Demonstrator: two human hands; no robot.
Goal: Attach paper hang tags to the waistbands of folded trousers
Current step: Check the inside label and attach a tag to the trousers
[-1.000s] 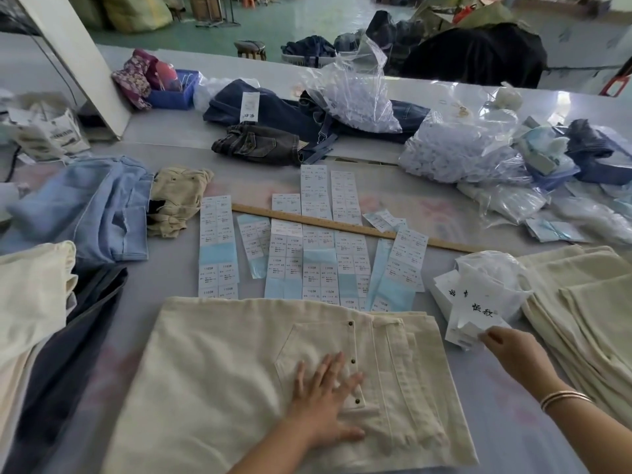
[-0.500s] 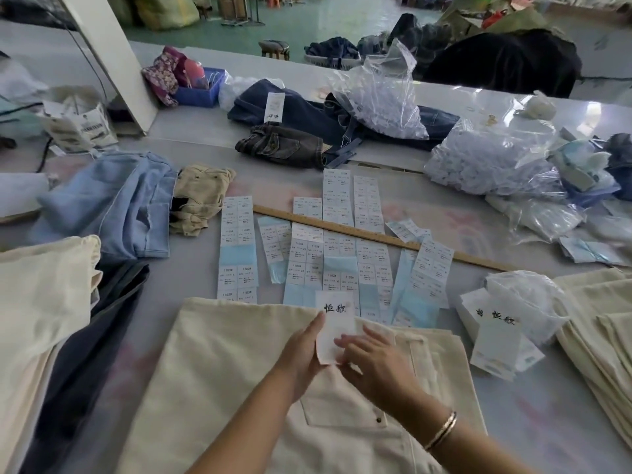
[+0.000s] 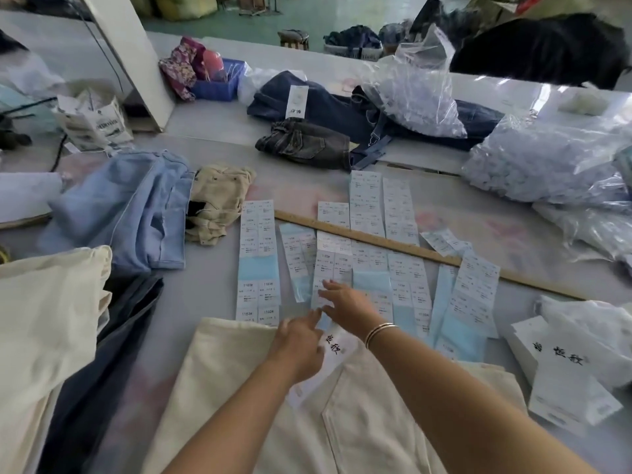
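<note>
A pair of folded cream trousers (image 3: 239, 388) lies in front of me, waistband toward the far side. On it, near the waistband, lies a white paper hang tag (image 3: 337, 350) with black characters. My left hand (image 3: 301, 340) rests on the tag's left part, fingers stretched forward. Just beyond it my right hand (image 3: 345, 302), bangles on its wrist, reaches over the trousers' far edge, and its straight fingertips touch a sheet of printed stickers (image 3: 330, 268). A stack of the same hang tags (image 3: 564, 374) sits at the right.
Several sticker strips (image 3: 260, 261) lie in rows under a long wooden ruler (image 3: 410, 251). Stacked cream trousers (image 3: 44, 319) and dark ones are at the left, blue jeans (image 3: 130, 206) behind them. Clear plastic bags (image 3: 547, 165) and dark jeans (image 3: 307, 142) crowd the far side.
Both hands held the tag up over the waistband half a second ago. Now the tag lies on the trousers under my left hand, and my right hand has moved forward onto the sticker sheets.
</note>
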